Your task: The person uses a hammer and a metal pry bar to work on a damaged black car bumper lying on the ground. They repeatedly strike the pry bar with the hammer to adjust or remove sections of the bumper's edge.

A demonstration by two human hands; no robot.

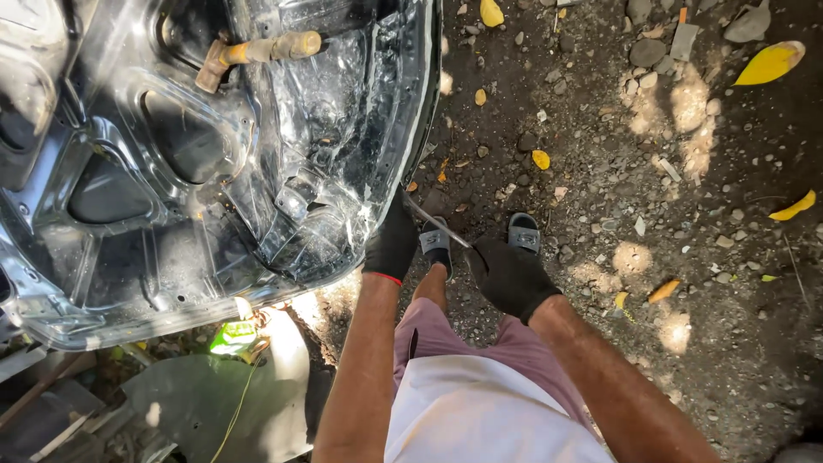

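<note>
Both my hands wear black gloves. My left hand [392, 244] rests against the lower right edge of a bare metal car door panel [171, 171] that lies tilted at the left. My right hand [507, 274] is closed around a thin metal rod [433, 223] whose far end reaches the panel's edge by my left hand. A hammer with a worn wooden handle [257, 53] lies on the panel near its top. My feet in dark sandals [523, 231] stand on the dirt below my hands.
The ground [651, 171] is dark dirt with stones and yellow fallen leaves. Under the panel at the lower left lie a grey sheet [214, 403], a green object [233, 337] and scrap pieces.
</note>
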